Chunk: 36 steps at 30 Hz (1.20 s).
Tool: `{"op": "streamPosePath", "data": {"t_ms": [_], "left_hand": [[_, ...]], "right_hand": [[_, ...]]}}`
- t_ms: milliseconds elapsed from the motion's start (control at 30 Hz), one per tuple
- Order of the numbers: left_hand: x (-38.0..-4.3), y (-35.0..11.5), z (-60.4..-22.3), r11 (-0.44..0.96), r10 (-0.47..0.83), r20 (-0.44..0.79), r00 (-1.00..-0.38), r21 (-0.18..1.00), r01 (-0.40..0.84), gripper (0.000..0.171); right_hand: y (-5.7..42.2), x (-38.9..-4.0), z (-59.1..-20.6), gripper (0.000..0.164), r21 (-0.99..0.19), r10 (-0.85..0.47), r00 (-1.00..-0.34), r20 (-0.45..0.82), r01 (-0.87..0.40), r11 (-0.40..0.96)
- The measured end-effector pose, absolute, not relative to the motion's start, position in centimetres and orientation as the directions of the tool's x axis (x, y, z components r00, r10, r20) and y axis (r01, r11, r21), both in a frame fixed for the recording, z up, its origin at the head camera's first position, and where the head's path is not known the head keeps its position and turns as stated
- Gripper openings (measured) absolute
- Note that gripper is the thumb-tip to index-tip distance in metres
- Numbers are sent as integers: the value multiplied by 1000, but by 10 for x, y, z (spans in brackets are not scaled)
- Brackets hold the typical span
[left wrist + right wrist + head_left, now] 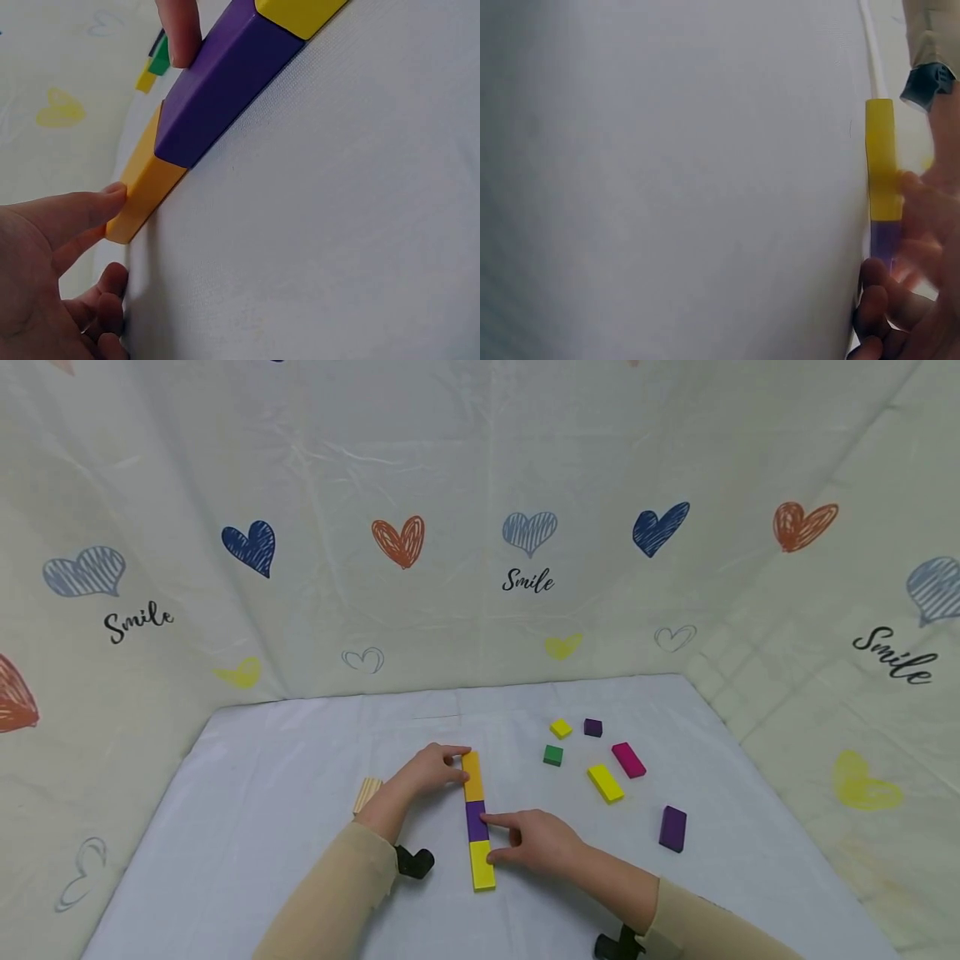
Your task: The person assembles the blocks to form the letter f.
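Note:
Three long blocks lie end to end in a row on the white cloth: orange farthest, purple in the middle, yellow nearest. My left hand rests against the orange block's left side, one fingertip at its far end. In the left wrist view a straight finger presses the orange block. My right hand touches the purple block with its index finger and the yellow block with its thumb. The right wrist view shows the yellow block and purple block beside blurred fingers.
Loose blocks lie to the right: small yellow, small purple, green, magenta, long yellow, purple. A wooden block sits by my left wrist. Heart-printed cloth walls enclose the table.

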<state>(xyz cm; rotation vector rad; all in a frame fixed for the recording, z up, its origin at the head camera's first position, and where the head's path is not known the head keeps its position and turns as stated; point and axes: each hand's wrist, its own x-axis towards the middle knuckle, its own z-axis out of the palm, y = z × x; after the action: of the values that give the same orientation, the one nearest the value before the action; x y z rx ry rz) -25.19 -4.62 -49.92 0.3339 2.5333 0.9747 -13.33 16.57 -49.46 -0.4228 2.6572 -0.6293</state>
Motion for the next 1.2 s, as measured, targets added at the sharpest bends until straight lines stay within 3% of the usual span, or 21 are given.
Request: {"op": "streamPosePath", "data": {"t_ms": [500, 1200], "left_hand": [[-252, -47, -503, 712, 349, -282, -894, 700, 57, 54], [-252, -49, -503, 709, 356, -280, -891, 702, 63, 53]], "right_hand": [[176, -154, -490, 65, -541, -413, -873, -260, -222, 811], [166, -165, -494, 71, -473, -404, -868, -289, -237, 848]]}}
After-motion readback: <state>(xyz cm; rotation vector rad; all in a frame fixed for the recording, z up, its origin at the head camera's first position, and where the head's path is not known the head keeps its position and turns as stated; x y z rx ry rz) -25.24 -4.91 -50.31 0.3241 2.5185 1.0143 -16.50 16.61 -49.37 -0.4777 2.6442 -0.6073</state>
